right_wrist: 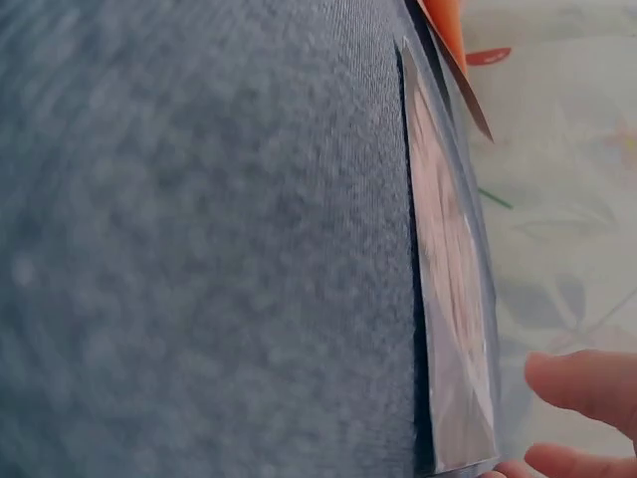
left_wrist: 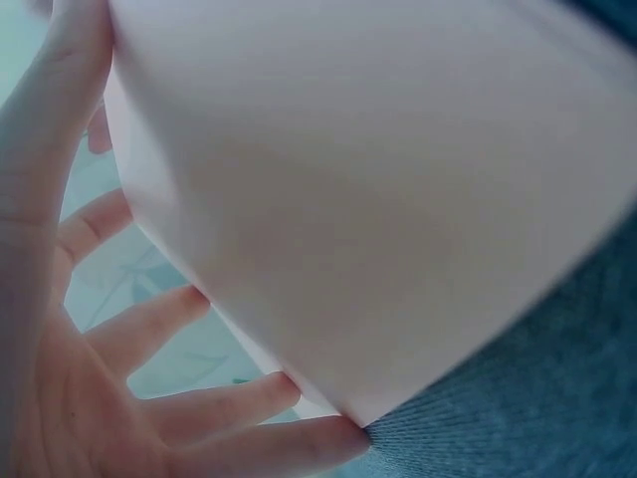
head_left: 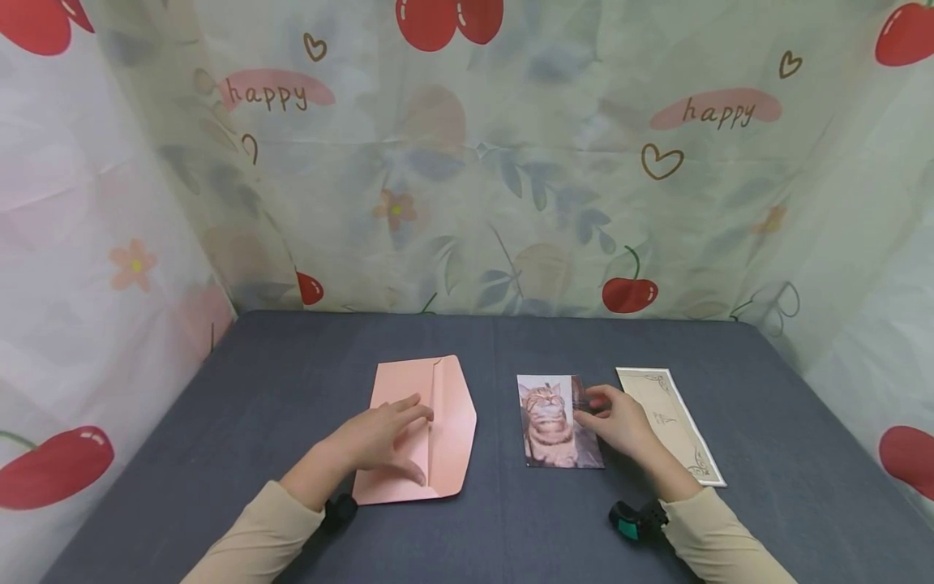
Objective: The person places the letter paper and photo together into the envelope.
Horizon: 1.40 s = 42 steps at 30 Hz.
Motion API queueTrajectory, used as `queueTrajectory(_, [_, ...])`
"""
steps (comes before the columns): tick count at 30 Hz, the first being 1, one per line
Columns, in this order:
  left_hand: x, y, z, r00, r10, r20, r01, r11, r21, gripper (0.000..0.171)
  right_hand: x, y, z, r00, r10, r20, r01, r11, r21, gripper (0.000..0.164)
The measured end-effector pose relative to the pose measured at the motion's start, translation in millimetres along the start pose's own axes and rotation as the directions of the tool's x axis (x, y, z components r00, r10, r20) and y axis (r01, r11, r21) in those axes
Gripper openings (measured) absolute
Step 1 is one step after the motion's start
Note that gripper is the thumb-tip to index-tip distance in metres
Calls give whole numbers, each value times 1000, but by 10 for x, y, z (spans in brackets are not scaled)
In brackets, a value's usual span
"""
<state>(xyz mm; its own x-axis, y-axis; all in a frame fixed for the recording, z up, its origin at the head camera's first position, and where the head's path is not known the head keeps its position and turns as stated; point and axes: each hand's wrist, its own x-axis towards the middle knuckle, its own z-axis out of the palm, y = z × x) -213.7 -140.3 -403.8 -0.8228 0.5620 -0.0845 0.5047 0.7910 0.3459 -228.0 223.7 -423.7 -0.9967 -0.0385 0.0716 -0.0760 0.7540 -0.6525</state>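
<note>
On the left part of the table lies a pink envelope [head_left: 452,438], its pointed flap opened out to the right. My left hand [head_left: 390,434] rests over it with spread fingers, the fingertips touching the paper near the flap's fold; the left wrist view shows the envelope [left_wrist: 398,219] close up beside those fingers. A cat photo card [head_left: 547,430] lies flat right of the envelope. At its right edge is my right hand [head_left: 616,418], thumb and fingers apart. In the right wrist view the card [right_wrist: 448,259] stays flat, with a fingertip by its near corner.
A cream card with ornate corners [head_left: 664,410] lies to the right, partly behind the right hand and forearm. The dark cloth-covered table [head_left: 496,535] ends at a printed curtain [head_left: 467,227], which also hangs at both sides.
</note>
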Motion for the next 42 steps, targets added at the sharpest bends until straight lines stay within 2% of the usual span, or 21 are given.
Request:
queueTrajectory(3, [3,-4,-1,1000,-5,2,5,1000,-5,77,14,20,0,1000,28,14,-28,1000,5,47])
queueTrajectory(10, [10,-13,4,1000,-13,1,13,1000,-13,76,40,13,3,1000,15,20,-15,1000,-13,48])
queueTrajectory(21, [5,-12,3,1000,-9,5,9,1000,-18,75,84,9,22,994,89,56,-86,995,-53,50])
queueTrajectory(34, [4,-8,0,1000,-29,10,29,999,-17,76,67,0,11,996,85,27,-85,996,-15,25])
queueTrajectory(38, [0,1,-7,999,-32,8,32,999,-16,76,68,11,3,998,68,7,-68,998,-4,22])
queueTrajectory(42, [-4,9,-12,999,-36,7,36,999,-17,76,71,16,-5,998,60,10,-60,997,57,21])
